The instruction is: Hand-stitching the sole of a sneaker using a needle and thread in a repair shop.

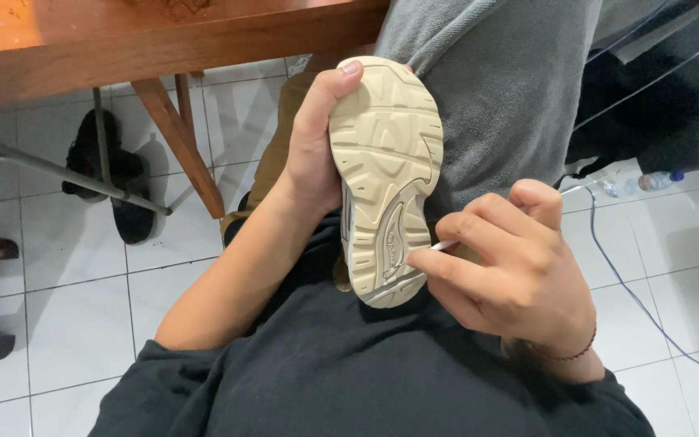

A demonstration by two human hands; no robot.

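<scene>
One shoe [386, 174] in left hand [311, 154].

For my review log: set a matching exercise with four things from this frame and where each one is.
1 shoe
2 swab
3 bottle
4 sandals

a floor, under table
b pinched in right hand
c floor, far right
d held sole-up in left hand

Pairs: 1-d, 2-b, 3-c, 4-a
</scene>
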